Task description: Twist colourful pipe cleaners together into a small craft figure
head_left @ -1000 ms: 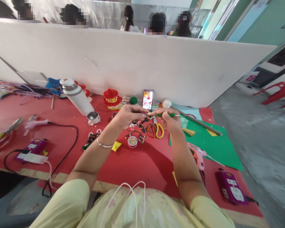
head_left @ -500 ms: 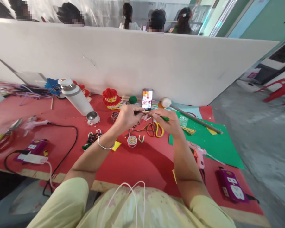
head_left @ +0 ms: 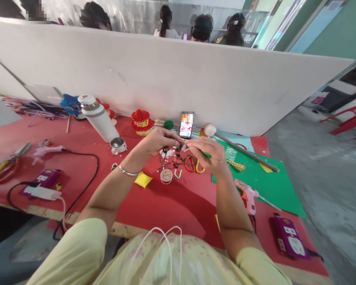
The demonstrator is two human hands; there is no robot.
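Red counter (head_left: 154,206), cluttered; my right hand (head_left: 211,152) clamps fingers on a green-handled tool (head_left: 207,154), left hand (head_left: 161,141) pinches dark yarn (head_left: 177,155); slack grip could slip it.

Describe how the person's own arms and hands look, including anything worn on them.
The sleeves are short and pale yellow, with a soft fabric look. A thin, silver-coloured bangle circles the left wrist; none shows on the right. The left hand and right hand are gloveless.
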